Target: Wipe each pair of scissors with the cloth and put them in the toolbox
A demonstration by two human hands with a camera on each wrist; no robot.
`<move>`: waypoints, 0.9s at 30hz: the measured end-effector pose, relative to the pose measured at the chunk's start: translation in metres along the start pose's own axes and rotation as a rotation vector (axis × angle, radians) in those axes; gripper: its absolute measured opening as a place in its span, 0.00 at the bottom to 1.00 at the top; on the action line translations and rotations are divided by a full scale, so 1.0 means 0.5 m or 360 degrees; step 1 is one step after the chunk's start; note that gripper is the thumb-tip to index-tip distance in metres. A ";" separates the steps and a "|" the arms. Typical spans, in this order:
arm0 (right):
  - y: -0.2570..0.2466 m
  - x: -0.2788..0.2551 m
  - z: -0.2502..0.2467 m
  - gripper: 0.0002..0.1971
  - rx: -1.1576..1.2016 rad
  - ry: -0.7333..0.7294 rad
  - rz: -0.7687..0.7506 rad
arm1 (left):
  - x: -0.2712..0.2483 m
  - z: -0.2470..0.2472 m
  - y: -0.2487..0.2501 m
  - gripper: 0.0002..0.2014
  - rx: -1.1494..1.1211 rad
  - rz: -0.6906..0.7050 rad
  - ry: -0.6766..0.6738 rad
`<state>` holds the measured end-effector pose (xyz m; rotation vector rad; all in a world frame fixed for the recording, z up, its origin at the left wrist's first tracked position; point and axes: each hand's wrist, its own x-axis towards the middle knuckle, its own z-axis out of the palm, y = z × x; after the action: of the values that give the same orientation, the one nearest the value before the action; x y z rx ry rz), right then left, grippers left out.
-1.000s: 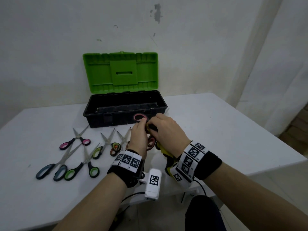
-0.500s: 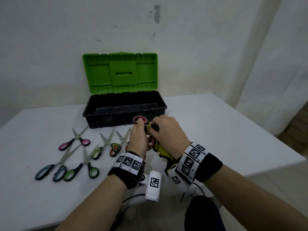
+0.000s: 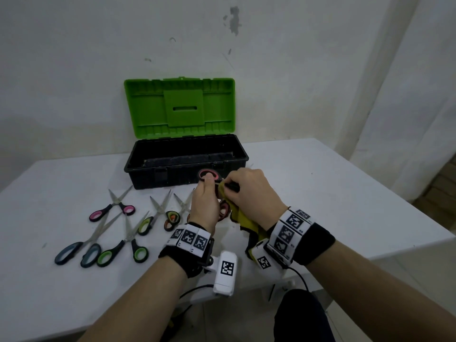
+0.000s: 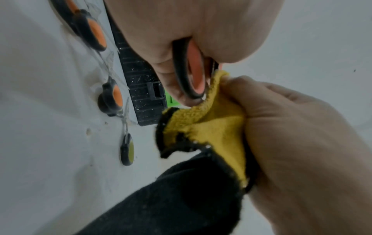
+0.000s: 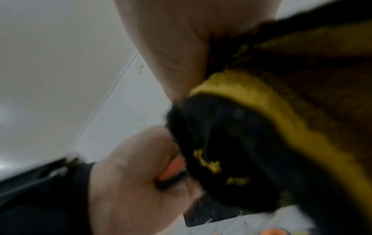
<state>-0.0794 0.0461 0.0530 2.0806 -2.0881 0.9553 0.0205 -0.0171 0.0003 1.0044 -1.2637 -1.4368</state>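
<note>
My left hand (image 3: 206, 202) grips a pair of black scissors with orange-red handle loops (image 3: 209, 175) just in front of the toolbox; one loop (image 4: 194, 73) shows between its fingers. My right hand (image 3: 249, 193) grips the yellow and black cloth (image 3: 244, 218), bunched round the scissors' blades, which are hidden. The cloth (image 4: 213, 125) hangs below both hands and fills the blurred right wrist view as a dark mass (image 5: 261, 143). The black toolbox (image 3: 172, 180) stands with its green lid (image 3: 180, 107) raised against the wall.
Several more scissors lie on the white table (image 3: 333, 193) left of my hands: a pink-handled pair (image 3: 112, 211), a grey-blue pair (image 3: 79, 253), a green pair (image 3: 123, 250), a yellow-green pair (image 3: 148, 223) and an orange pair (image 3: 170, 219). The table's front edge is near my wrists.
Both hands stayed in front of the toolbox. The right hand with the cloth shifted slightly along the scissors, and the loop at the top stands out more above the left thumb.
</note>
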 end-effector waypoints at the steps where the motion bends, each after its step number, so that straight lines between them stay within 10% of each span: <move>1: 0.004 -0.002 0.000 0.08 -0.0012 -0.0026 -0.0001 | -0.003 0.000 0.004 0.28 0.0013 -0.0001 0.0002; 7: 0.031 0.008 -0.016 0.09 -0.0004 0.0121 -0.0015 | -0.004 0.002 0.010 0.24 -0.0024 -0.0023 0.0037; 20: 0.030 -0.017 -0.003 0.10 -0.0061 -0.0410 -0.0412 | 0.010 -0.008 0.004 0.18 -0.0032 -0.0083 0.0020; 27: 0.045 -0.017 -0.007 0.07 -0.0018 -0.0177 -0.0509 | 0.025 -0.013 0.005 0.19 -0.0198 -0.0183 0.0042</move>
<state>-0.1005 0.0530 0.0432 2.4126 -1.7199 0.7964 0.0244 -0.0306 0.0017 1.0219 -1.0987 -1.5651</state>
